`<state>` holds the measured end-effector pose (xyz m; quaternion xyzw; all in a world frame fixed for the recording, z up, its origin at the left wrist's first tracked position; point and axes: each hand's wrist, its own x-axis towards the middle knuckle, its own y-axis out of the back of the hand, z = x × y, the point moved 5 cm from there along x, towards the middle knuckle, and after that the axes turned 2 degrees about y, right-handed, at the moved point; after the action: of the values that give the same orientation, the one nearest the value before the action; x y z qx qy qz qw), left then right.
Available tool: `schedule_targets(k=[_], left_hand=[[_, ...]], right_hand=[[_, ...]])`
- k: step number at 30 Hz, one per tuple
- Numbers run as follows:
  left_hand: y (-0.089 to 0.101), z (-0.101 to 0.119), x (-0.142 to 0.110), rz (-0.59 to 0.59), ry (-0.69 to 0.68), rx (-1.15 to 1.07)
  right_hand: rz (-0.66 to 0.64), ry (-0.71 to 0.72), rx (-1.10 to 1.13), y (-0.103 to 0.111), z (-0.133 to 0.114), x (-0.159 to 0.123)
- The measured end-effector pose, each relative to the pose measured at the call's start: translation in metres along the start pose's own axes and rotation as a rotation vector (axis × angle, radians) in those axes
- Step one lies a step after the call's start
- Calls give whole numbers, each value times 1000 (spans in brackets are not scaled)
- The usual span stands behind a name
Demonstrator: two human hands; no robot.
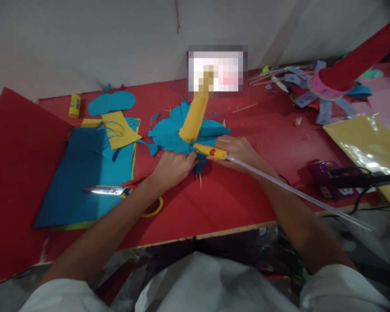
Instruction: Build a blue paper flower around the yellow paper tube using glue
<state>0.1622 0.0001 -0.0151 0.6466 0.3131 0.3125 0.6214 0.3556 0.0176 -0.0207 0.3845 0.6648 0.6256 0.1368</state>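
Observation:
In the head view, a yellow paper tube stands tilted on a base of blue paper petals at the middle of the table. My right hand grips a yellow hot glue gun, its nozzle pointing left at the foot of the tube. A long clear glue stick juts out of its back, over my right forearm. My left hand is closed at the near edge of the blue petals, fingers pinching the paper close to the nozzle. Its fingertips are partly hidden.
Scissors lie on blue sheets beside my left forearm. Yellow and blue offcuts and a glue tube sit at the left. A purple box with black cables is at the right; a blurred screen leans behind.

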Motion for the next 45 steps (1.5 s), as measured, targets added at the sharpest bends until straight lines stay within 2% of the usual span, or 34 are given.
schedule_targets(k=[6, 15, 19, 25, 32, 36, 39, 45], left_hand=[[1, 0, 1, -29, 11, 13], [0, 2, -1, 5, -10, 40], [0, 1, -1, 26, -20, -1], [-1, 2, -1, 33, -41, 2], [-2, 2, -1, 16, -48, 36], [-2, 2, -1, 38, -61, 34], [-1, 2, -1, 62, -76, 13], [-4, 2, -1, 51, -55, 3]], right_hand=[[-34, -44, -3, -2, -2, 4], [13, -17, -25, -2, -5, 5], [0, -62, -42, -2, -3, 7], [-58, -45, 5, -7, -6, 7], [-25, -65, 12, -3, -5, 7], [-34, -44, 25, -4, -5, 5], [7, -42, 10, -3, -4, 4], [30, 8, 41, -3, -4, 2]])
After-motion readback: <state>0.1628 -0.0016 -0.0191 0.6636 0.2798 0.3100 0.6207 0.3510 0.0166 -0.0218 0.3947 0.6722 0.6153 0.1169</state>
